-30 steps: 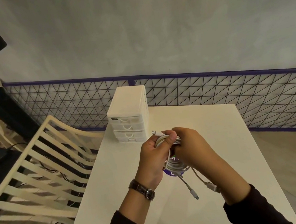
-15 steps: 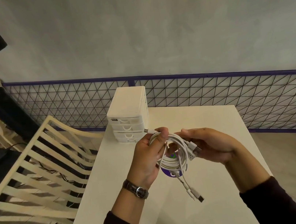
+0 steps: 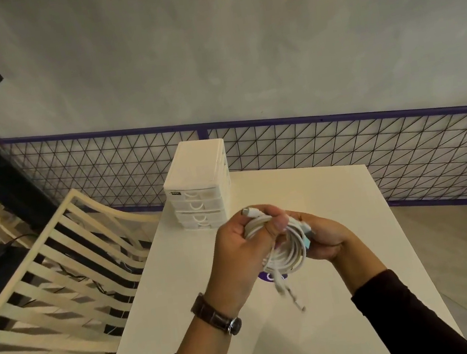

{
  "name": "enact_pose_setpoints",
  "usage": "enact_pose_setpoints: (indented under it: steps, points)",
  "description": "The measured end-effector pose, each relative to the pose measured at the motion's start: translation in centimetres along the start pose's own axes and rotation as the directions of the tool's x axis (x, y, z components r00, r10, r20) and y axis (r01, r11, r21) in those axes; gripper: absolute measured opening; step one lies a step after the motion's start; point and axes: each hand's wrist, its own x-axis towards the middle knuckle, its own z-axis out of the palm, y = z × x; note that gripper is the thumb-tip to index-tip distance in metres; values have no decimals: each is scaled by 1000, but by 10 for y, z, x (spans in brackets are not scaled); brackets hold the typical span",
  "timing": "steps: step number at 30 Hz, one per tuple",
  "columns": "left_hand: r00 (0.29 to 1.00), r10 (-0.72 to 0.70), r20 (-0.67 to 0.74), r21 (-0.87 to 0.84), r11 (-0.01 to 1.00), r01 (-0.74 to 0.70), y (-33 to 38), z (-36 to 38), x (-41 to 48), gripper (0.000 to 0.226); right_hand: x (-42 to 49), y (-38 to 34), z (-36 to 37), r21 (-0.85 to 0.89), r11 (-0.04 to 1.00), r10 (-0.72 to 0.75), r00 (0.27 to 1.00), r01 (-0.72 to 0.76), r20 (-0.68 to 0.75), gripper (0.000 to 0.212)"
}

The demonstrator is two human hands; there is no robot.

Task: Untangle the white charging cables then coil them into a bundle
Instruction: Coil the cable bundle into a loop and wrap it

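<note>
Setting: grey plastered wall, a purple-framed black wire lattice fence [image 3: 342, 145] along its foot, and a cream slatted wooden chair [image 3: 57, 263] at the left of a white rectangular surface [image 3: 350, 295].
Fixtures: white plastic mini drawer unit [image 3: 197, 188] stands at the far left corner of the surface, well clear of the hands.
Task item: coil of white charging cables [image 3: 285, 248] is held in the air above the middle of the surface, between both hands.
Left hand: left hand [image 3: 246, 247], brown-strapped wristwatch [image 3: 216, 315] on its wrist, is clamped on the top of the coil, thumb pressed over the strands; one connector end [image 3: 246, 211] pokes out above the fingers.
Right hand: right hand [image 3: 323, 239] cups the coil's right side, closed on a plug [image 3: 307, 232] with a bluish tip.
Change: half a second ago the right hand was opened out with the loops spread wide; now the hands are drawn together and the loops sit tighter. A second ago they were likewise close, so a wrapping turn appears under way.
Meaning for task: judged late stage; untangling looks done, coiling nearly so. Two loose tails [image 3: 289, 292], blurred, hang below and remain to be tucked.
Markings: small dark label on the drawer unit's top edge, illegible. Purple round mark [image 3: 268, 277] on the surface under the coil, mostly hidden, unreadable.
</note>
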Motion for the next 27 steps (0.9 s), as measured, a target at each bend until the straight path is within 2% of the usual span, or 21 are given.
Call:
enact_pose_setpoints:
  steps: [1,4,6,7,8,10,11,12,13,14,15,16,17,18,19,21,22,24,27]
  points:
    - [1000,17,0,-40,999,-17,5,0,2,6,0,3,1,-45,998,-43,999,42,-17,59]
    - [999,25,-29,-213,977,-31,8,-3,12,32,-2,11,19,-43,994,-102,994,100,-48,50]
    - [997,9,-71,-295,955,-30,7,-4,18,37,-3,22,37,-116,987,-127,987,116,-95,25]
    - [996,-1,-87,-323,946,-27,5,-6,20,34,-4,29,45,-152,981,-141,983,123,-115,14]
    - [994,-12,-113,-347,937,-28,5,-6,21,28,-7,34,53,-173,978,-138,981,114,-137,12]
    - [982,-53,-183,-370,929,-18,2,-12,22,19,-13,41,60,-225,972,-117,966,64,-230,20]
    - [973,-79,-215,-371,929,-7,-2,-16,23,17,-15,43,59,-342,938,-166,941,59,-294,20]
    - [964,-103,-245,-366,931,6,-6,-19,22,15,-17,44,55,-553,832,-284,893,47,-350,16]
    - [956,-121,-266,-359,933,19,-11,-21,22,14,-17,46,49,-777,629,-449,820,7,-356,10]
    - [950,-137,-279,-358,933,30,-15,-21,21,12,-17,46,44,-923,381,-602,745,-46,-286,6]
    - [948,-150,-282,-355,934,42,-18,-19,20,9,-15,48,38,-977,192,-703,682,-93,-203,9]
    - [948,-156,-279,-351,935,51,-19,-17,19,6,-13,48,34,-988,94,-754,639,-123,-151,14]
    - [950,-154,-273,-349,936,51,-20,-14,18,5,-12,49,31,-987,82,-788,597,-139,-150,18]
    - [952,-149,-268,-348,936,49,-20,-11,18,6,-11,47,31,-979,137,-809,553,-153,-200,22]
    - [953,-152,-263,-349,936,53,-20,-10,18,8,-10,45,33,-950,281,-809,499,-135,-311,27]
    - [955,-162,-249,-347,935,68,-21,-10,18,9,-9,37,40,-773,634,-702,431,18,-566,37]
    - [955,-169,-243,-352,933,75,-22,-10,18,9,-7,35,43,-656,746,-637,412,116,-652,36]
    - [957,-179,-230,-374,924,83,-25,-11,19,9,-5,29,46,-447,844,-533,381,295,-755,28]
    - [962,-190,-198,-389,916,101,-27,-10,19,8,-4,22,54,-273,826,-487,380,494,-786,19]
